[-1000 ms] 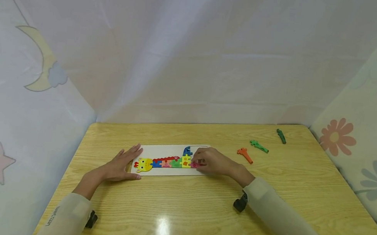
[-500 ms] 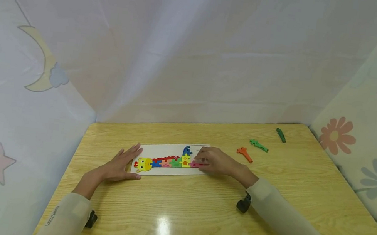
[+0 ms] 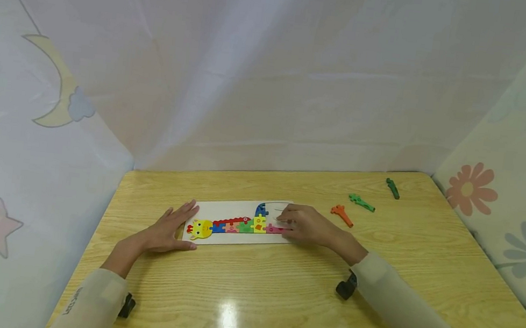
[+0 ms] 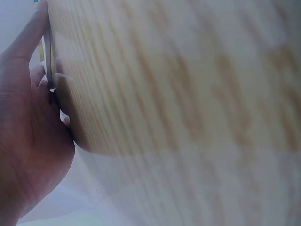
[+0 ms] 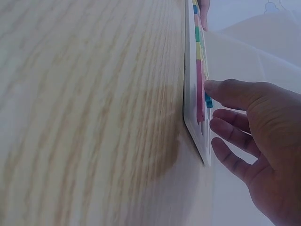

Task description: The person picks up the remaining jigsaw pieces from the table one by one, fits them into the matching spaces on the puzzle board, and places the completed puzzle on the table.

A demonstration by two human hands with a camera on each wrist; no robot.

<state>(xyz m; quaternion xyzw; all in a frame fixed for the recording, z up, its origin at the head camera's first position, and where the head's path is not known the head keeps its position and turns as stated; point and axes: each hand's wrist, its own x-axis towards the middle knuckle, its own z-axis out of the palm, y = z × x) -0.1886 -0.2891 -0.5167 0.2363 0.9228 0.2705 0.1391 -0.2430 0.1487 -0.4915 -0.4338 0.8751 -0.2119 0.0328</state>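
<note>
A white puzzle board [image 3: 226, 210] lies on the table, with a giraffe taking shape in several coloured pieces. The yellow giraffe head [image 3: 200, 229] is at its left end; a yellow piece [image 3: 259, 224], a blue piece [image 3: 260, 210] and a magenta piece [image 3: 274, 229] lie towards the right. My left hand [image 3: 165, 232] rests at the board's left end, thumb at the near edge and fingers spread at the far corner. Over the right end hovers my right hand [image 3: 309, 226]. In the right wrist view its thumb is by the magenta piece [image 5: 200, 96], the fingers loosely bent with nothing seen between them.
To the right of the board lie an orange piece [image 3: 342, 215], a light green piece [image 3: 362, 202] and a dark green piece [image 3: 392, 188]. The wooden table [image 3: 277, 295] is bordered by pale hanging cloth [image 3: 228, 127] at the back and sides.
My right hand has eased slightly rightward, and its fingertips have drawn back from the magenta piece, leaving more of the board in view. The left hand stays put.
</note>
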